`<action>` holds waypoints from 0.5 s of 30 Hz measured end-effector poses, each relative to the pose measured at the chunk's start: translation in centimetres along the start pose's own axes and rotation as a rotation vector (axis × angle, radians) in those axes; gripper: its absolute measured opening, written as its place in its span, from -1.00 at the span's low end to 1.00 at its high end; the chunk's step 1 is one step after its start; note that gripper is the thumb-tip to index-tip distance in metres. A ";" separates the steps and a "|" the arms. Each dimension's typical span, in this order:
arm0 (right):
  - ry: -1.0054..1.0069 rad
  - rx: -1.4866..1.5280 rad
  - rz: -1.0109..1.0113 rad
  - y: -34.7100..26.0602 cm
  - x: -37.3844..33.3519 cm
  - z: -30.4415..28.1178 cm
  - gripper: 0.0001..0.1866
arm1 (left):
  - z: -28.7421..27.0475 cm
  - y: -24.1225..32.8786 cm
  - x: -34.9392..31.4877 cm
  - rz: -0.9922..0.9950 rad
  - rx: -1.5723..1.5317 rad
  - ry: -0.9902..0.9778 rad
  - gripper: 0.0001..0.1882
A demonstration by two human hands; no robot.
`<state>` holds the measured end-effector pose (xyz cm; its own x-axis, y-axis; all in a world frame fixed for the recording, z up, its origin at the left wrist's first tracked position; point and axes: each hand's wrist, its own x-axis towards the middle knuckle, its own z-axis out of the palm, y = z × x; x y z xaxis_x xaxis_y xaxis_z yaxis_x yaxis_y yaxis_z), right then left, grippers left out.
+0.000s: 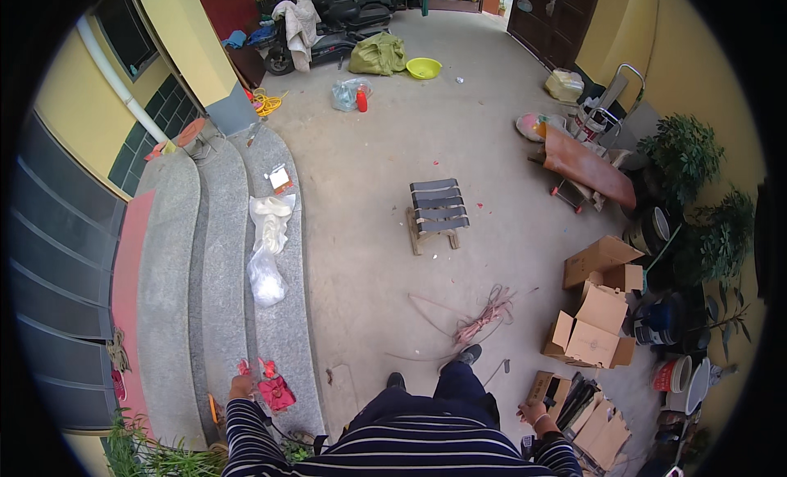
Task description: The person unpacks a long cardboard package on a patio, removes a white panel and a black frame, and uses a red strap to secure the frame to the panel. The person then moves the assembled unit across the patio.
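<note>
My left hand point(242, 386) is over the lower granite step at the left, its fingers closed at a small bright red piece that looks like thin plastic. Just right of it a crumpled red plastic bag point(277, 393) lies on the step; whether the two are joined I cannot tell. My right hand point(533, 413) hangs at my right side with its fingers loosely apart and nothing visible in them. Beside that hand, on the ground, lie flattened cardboard pieces point(602, 434) and a small brown box point(548, 390).
Ahead stands a low stool point(438, 205) with dark straps. A tangled pinkish rope point(485, 314) lies before my feet. Open cartons point(589, 328), pots and plants line the right wall. Clear plastic bags point(267, 276) rest on the curved steps point(223, 305). A motorbike point(332, 38) stands far back.
</note>
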<state>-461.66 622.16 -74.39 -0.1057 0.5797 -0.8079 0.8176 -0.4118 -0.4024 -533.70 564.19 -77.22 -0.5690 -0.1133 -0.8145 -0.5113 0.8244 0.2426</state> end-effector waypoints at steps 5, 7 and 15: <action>0.031 -0.047 -0.017 -4.4 0.0 -0.5 -0.79 | -2.7 -2.7 -3.0 0.100 -0.040 0.021 -0.67; 0.037 -0.075 -0.033 -5.9 -0.2 -0.6 -0.79 | -2.5 -2.8 -4.0 0.000 -0.209 0.072 -0.63; 0.036 -0.094 -0.035 -6.7 -0.3 -2.7 -0.78 | -1.1 -1.1 -7.9 -0.049 -0.158 0.111 -0.65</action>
<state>-465.59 626.64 -70.28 -0.1163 0.6183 -0.7773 0.8636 -0.3236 -0.3866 -529.31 563.57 -70.45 -0.6042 -0.2188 -0.7662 -0.6296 0.7205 0.2908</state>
